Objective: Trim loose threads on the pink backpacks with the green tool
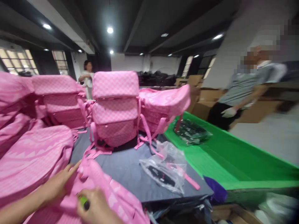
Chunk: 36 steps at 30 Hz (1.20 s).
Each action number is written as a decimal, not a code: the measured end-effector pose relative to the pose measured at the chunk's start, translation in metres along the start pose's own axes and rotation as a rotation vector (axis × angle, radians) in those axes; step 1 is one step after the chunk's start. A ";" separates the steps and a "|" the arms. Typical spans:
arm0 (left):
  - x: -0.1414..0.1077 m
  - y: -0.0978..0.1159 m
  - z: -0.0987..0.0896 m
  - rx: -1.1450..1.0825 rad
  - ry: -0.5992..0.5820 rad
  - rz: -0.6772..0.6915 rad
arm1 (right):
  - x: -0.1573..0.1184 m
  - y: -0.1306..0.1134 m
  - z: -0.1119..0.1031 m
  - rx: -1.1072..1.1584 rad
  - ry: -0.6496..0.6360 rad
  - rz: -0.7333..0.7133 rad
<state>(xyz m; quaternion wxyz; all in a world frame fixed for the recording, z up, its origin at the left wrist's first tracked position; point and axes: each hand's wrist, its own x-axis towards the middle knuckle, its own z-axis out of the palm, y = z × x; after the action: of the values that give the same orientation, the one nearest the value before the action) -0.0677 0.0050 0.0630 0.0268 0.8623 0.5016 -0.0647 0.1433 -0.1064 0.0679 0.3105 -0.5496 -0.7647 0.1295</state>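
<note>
A tabletop (pixel 123 171) gap separates backpack (pixel 116 194) from plastic bag (pixel 163 175).

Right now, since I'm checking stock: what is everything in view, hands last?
Patterned fabric backpacks: at least five, pink, left, centre and beneath the hands
Flat-topped table: one, blue-grey, centre
Clear plastic bag: one, black item inside, table's right
Narrow strap: one, pink, beside that bag
Long bin: one, green, right
Plastic-wrapped bundle: one, dark, in the bin
Blurred object: one, purple, table's near right corner
Cardboard boxes: several, brown, right
Lights: several, white, ceiling
Windows: several, pale, background
Other people: two, grey and pale tops, right and back left
Left hand: one, at pink fabric
Right hand: one, around a green-and-black object
</note>
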 end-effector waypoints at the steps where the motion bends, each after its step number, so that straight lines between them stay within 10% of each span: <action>1: -0.011 0.007 -0.012 -0.031 -0.021 -0.050 | 0.001 0.000 0.007 0.049 -0.030 0.003; 4: -0.021 0.016 -0.035 -0.021 -0.122 -0.137 | -0.001 0.003 0.042 0.237 -0.167 0.028; 8: -0.002 -0.008 -0.022 -0.104 -0.275 -0.142 | -0.003 0.017 0.071 0.403 -0.192 0.014; 36: 0.028 -0.061 -0.003 -0.345 -0.414 0.121 | 0.033 0.006 0.086 0.392 -0.216 -0.060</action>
<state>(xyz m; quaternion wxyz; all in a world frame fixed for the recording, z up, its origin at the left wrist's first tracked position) -0.1064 0.0600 0.0635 0.2790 0.8417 0.4366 -0.1515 0.0883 -0.0617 0.0086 0.3315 -0.4387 -0.7697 0.3242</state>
